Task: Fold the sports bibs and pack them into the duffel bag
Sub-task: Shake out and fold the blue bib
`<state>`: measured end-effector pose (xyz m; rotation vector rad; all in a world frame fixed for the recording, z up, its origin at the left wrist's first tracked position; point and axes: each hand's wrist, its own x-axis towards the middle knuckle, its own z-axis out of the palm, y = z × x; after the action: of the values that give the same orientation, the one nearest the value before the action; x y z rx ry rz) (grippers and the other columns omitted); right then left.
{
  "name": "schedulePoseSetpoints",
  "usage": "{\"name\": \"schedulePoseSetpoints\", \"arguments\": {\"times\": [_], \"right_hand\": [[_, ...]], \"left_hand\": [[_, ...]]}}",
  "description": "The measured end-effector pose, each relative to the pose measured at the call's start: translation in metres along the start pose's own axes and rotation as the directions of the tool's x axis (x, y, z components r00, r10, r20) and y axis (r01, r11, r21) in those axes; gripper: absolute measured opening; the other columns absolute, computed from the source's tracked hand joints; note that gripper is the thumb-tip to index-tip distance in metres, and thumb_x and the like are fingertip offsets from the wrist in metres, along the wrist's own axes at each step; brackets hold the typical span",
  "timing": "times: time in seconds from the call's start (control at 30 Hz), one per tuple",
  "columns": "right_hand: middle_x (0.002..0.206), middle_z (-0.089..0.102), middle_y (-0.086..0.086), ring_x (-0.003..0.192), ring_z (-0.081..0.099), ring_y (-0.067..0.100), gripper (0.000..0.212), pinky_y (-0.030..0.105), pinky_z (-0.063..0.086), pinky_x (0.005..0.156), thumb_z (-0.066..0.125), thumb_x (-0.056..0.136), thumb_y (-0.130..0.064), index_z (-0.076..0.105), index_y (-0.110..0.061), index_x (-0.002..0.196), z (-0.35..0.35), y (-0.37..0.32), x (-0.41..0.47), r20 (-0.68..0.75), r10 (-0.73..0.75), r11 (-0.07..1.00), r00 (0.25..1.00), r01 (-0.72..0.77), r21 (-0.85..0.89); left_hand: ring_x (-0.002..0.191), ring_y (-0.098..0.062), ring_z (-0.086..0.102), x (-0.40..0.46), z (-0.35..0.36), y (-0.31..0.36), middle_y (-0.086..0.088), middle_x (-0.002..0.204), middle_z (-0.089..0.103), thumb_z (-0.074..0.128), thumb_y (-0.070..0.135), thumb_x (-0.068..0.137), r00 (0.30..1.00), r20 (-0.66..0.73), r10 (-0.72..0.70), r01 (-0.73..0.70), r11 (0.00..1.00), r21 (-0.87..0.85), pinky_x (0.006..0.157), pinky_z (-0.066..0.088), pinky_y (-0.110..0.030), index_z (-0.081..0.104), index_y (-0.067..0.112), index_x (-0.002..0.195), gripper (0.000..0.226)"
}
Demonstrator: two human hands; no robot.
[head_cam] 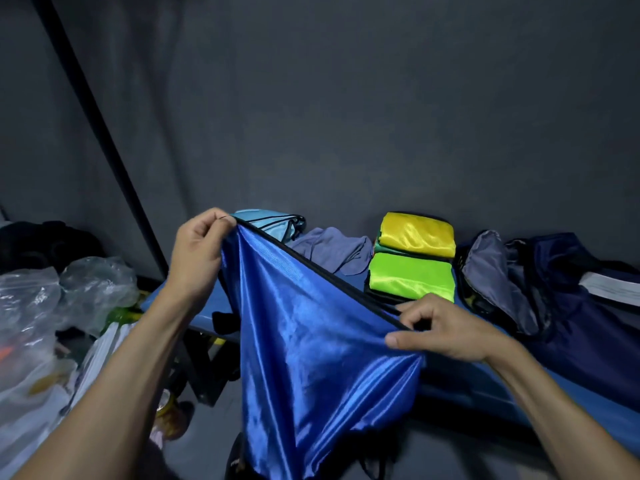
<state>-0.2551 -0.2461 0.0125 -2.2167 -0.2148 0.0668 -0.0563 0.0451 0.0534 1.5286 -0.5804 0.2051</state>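
A shiny royal-blue bib (304,341) with black edging hangs in the air between my hands, its lower part drooping towards me. My left hand (201,251) pinches its upper corner high on the left. My right hand (446,330) pinches the black trim lower on the right. Behind it on the blue bench (485,389) lie a folded yellow bib (417,233) and a folded lime-green bib (412,278), side by side. A light-blue bib (268,223) and a crumpled grey-purple cloth (332,249) lie further left. The dark navy duffel bag (568,289) sits open at the right.
Clear plastic bags (52,299) with assorted items pile up at the left, with dark clothing (45,244) behind them. A grey fabric backdrop fills the rear, crossed by a black pole (93,109). The bench's dark frame (201,372) stands below its left end.
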Motion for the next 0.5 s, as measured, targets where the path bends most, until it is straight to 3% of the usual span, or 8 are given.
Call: {"name": "schedulePoseSetpoints", "arguments": {"times": [0.03, 0.1, 0.17, 0.3, 0.37, 0.43, 0.5], "right_hand": [[0.062, 0.028, -0.008, 0.062, 0.026, 0.015, 0.057, 0.053, 0.043, 0.079, 0.077, 0.09, -0.038, 0.036, -0.02, 0.055, -0.005, 0.003, -0.003, 0.001, 0.012, 0.999, 1.0, -0.013, 0.03], [0.065, 0.029, 0.0, 0.064, 0.026, 0.023, 0.055, 0.039, 0.031, 0.068, 0.079, 0.087, -0.04, 0.038, -0.021, 0.056, -0.011, 0.006, -0.009, 0.037, 0.053, 0.995, 0.998, -0.056, 0.078], [0.066, 0.034, 0.005, 0.064, 0.028, 0.025, 0.048, 0.035, 0.024, 0.065, 0.081, 0.086, -0.037, 0.046, -0.024, 0.057, -0.014, 0.008, -0.013, 0.031, 0.098, 0.99, 0.995, -0.1, 0.095], [0.067, 0.056, -0.009, 0.065, 0.048, 0.006, 0.017, 0.018, 0.037, 0.062, 0.082, 0.08, -0.021, 0.068, -0.015, 0.072, -0.025, 0.013, -0.02, -0.172, 0.122, 0.983, 0.978, -0.095, 0.158], [0.067, 0.06, -0.011, 0.065, 0.052, 0.005, 0.014, 0.013, 0.041, 0.062, 0.08, 0.076, -0.012, 0.069, -0.005, 0.082, -0.029, 0.017, -0.023, -0.3, 0.171, 0.961, 0.938, -0.092, 0.261], [0.07, 0.063, -0.007, 0.069, 0.056, 0.008, 0.015, 0.013, 0.046, 0.065, 0.078, 0.078, -0.005, 0.068, -0.001, 0.089, -0.034, 0.022, -0.025, -0.391, 0.213, 0.948, 0.895, -0.092, 0.305], [0.075, 0.066, 0.0, 0.074, 0.061, 0.014, 0.02, 0.023, 0.051, 0.072, 0.079, 0.077, -0.007, 0.069, 0.0, 0.092, -0.037, 0.025, -0.025, -0.449, 0.236, 0.942, 0.862, -0.091, 0.323]], "left_hand": [[0.062, -0.011, 0.037, 0.0, -0.003, -0.001, 0.005, 0.063, 0.043, 0.053, 0.021, 0.088, 1.0, -0.018, -0.012, 0.011, 1.0, -0.023, 0.058, 0.031, -0.026, 0.052, 0.025, 0.062, 0.027], [0.063, -0.012, 0.037, 0.0, -0.007, -0.004, 0.002, 0.063, 0.043, 0.053, 0.021, 0.089, 0.999, -0.031, -0.023, 0.021, 0.998, -0.06, 0.058, 0.032, -0.027, 0.053, 0.025, 0.062, 0.027], [0.062, -0.01, 0.038, -0.001, -0.009, -0.007, 0.006, 0.062, 0.044, 0.053, 0.02, 0.089, 1.0, -0.016, -0.015, 0.014, 0.998, -0.059, 0.059, 0.032, -0.025, 0.054, 0.026, 0.061, 0.029], [0.061, -0.006, 0.038, -0.001, -0.015, -0.01, 0.011, 0.061, 0.046, 0.053, 0.017, 0.091, 1.0, -0.009, 0.012, -0.012, 0.999, -0.031, 0.057, 0.034, -0.02, 0.053, 0.026, 0.062, 0.031], [0.061, -0.005, 0.04, 0.0, -0.021, -0.011, 0.012, 0.062, 0.048, 0.053, 0.013, 0.096, 0.999, 0.007, 0.036, -0.036, 0.999, 0.003, 0.057, 0.035, -0.018, 0.054, 0.025, 0.065, 0.034], [0.062, -0.004, 0.041, 0.0, -0.025, -0.012, 0.013, 0.063, 0.049, 0.054, 0.011, 0.101, 0.997, 0.046, 0.067, -0.069, 0.996, 0.061, 0.059, 0.035, -0.017, 0.056, 0.021, 0.069, 0.034], [0.062, 0.0, 0.043, -0.001, -0.028, -0.011, 0.016, 0.063, 0.051, 0.054, 0.01, 0.103, 0.993, 0.088, 0.082, -0.092, 0.989, 0.114, 0.061, 0.036, -0.014, 0.057, 0.016, 0.073, 0.031]]}}
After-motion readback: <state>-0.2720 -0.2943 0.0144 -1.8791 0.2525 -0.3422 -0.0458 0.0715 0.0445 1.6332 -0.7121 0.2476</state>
